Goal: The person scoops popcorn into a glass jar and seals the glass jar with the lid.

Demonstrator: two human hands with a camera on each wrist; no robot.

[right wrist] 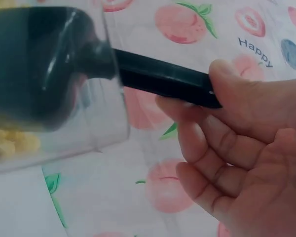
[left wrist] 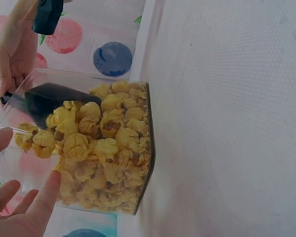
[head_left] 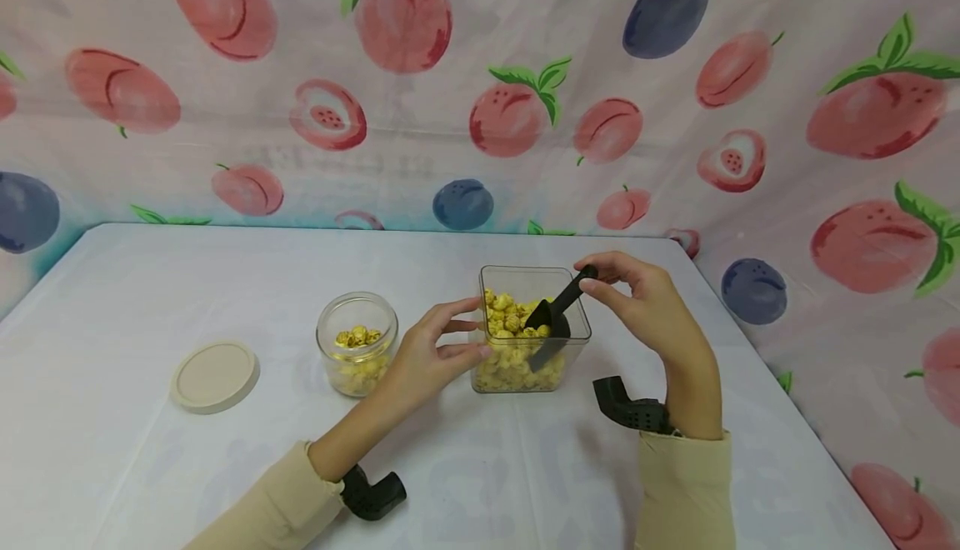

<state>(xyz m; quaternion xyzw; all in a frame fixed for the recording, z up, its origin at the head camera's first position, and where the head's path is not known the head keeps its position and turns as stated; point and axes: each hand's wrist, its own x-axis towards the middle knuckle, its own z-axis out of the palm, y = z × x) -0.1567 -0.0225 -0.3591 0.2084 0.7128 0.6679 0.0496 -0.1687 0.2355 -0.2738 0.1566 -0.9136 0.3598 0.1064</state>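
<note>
A clear square plastic container (head_left: 517,375) stands on the table, part-filled with yellow popcorn (left wrist: 103,143). My left hand (head_left: 431,354) touches its left side with extended, spread fingers, thumb near the front corner. Above the right rim, my right hand (head_left: 648,304) pinches the handle end of a black scoop (head_left: 573,293) between thumb and fingers. The scoop's blade (right wrist: 44,64) is inside the container, tilted down into the popcorn. Left of my left hand stands a lidless round clear jar (head_left: 324,346) with some popcorn in its lower part.
A round cream lid (head_left: 215,377) lies flat left of the jar. All stand on a white-covered table (head_left: 480,475). A fruit-printed cloth (head_left: 420,133) hangs behind and along the right side. Black curved mounts (head_left: 373,496) sit on both wrists.
</note>
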